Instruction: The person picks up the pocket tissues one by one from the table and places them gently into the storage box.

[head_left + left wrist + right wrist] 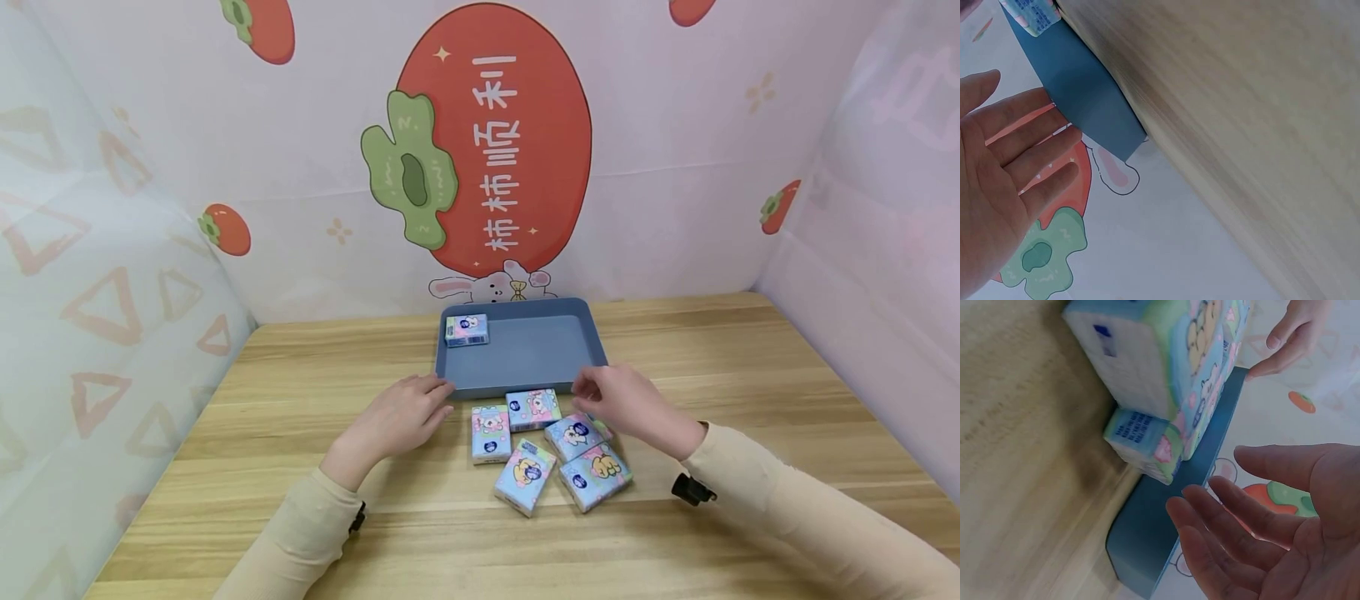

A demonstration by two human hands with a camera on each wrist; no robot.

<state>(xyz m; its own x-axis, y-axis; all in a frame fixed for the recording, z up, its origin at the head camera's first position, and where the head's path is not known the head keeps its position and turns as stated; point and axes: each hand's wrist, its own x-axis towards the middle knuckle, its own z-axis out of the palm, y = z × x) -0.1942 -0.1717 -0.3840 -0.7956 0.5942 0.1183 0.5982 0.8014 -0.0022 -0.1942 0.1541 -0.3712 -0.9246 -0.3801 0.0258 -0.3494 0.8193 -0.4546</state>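
My left hand (405,414) has its fingers extended, with the fingertips right at the front left corner of the blue-grey tray (480,392). In the left wrist view its palm is bare. My right hand (626,402) hovers by the tray's front right corner with fingers loosely bent; the right wrist view shows nothing between them. Just below lies a tissue pack (576,435), its neighbour (597,476) close in front. Further left are more small printed packs: one (533,409) against the tray's front, one (491,435) upright-facing, one (526,478) angled. Another pack (467,330) sits inside the tray's left back corner.
The wooden table (315,367) runs back to a printed cloth wall (315,167) with persimmon drawings, and the tray's back edge is close to it. Side cloths (97,275) bound the left and right.
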